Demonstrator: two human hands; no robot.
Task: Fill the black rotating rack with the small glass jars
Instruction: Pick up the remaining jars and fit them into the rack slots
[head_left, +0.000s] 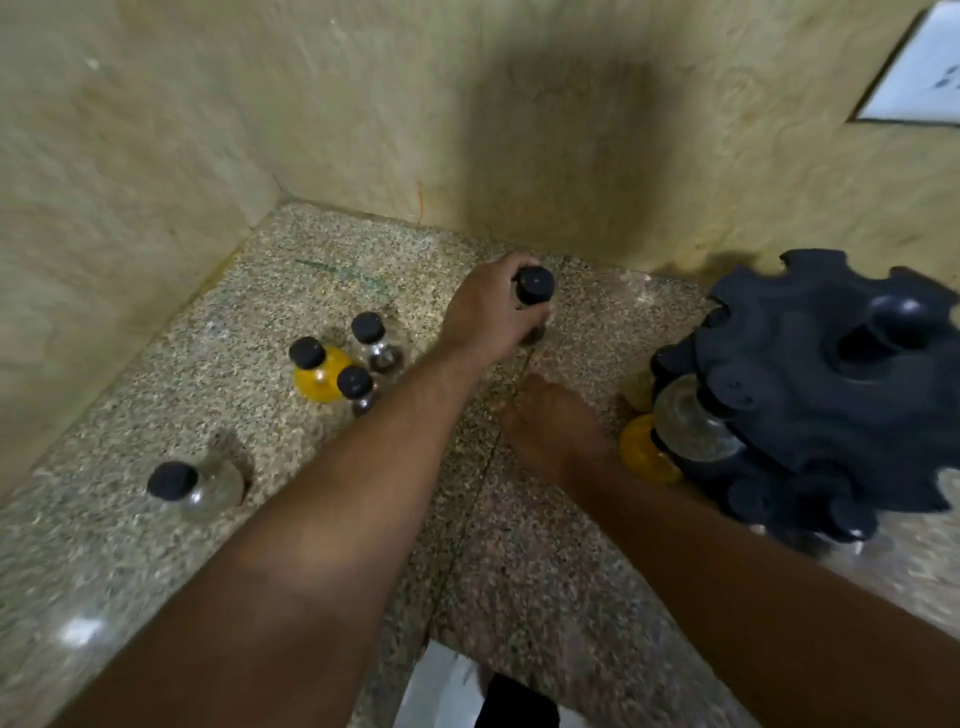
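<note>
Both bare forearms reach over the speckled stone counter (156, 545). On the right, the right hand (553, 431) rests on the counter, and I cannot tell its grip. Just beside it stands the black rotating rack (831, 405), partly filled with jars. Three small black-capped glass jars (337, 366) cluster at left. Farther, the left hand (493, 312) is closed around one black-capped glass jar (534, 291), probably upright.

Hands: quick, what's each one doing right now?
Left hand: closed around a black-capped jar.
Right hand: resting on the counter beside the rack, empty; fingers' curl cannot be told.
</note>
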